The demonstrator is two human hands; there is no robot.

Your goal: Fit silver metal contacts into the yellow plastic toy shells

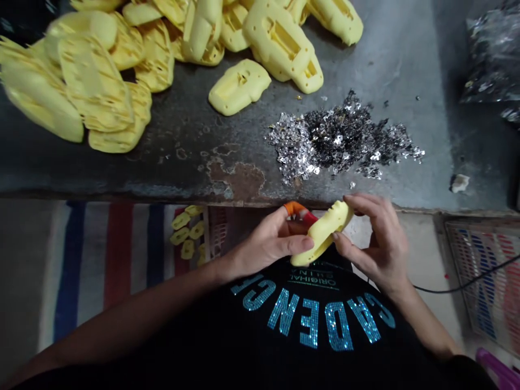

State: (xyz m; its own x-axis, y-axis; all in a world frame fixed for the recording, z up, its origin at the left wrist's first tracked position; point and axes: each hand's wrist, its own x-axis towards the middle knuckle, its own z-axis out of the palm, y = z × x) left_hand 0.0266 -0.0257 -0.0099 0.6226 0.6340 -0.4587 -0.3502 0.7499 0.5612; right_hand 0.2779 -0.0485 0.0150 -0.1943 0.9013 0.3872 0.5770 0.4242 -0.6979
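Both hands hold one yellow plastic casing (325, 230) just in front of the table's near edge, above my black shirt. My left hand (270, 241) grips its lower end between thumb and fingers, with an orange finger cover (296, 208) on one fingertip. My right hand (376, 238) pinches the casing's upper end, fingers curled over it. A heap of small shiny metal pieces (341, 141) lies on the table just beyond the hands.
A large pile of yellow plastic casings (122, 59) covers the back left of the worn grey table (203, 157). Several small yellow parts (187, 233) lie on a striped sack below. A black cable (467, 281) and a mesh crate (487, 281) are at the right.
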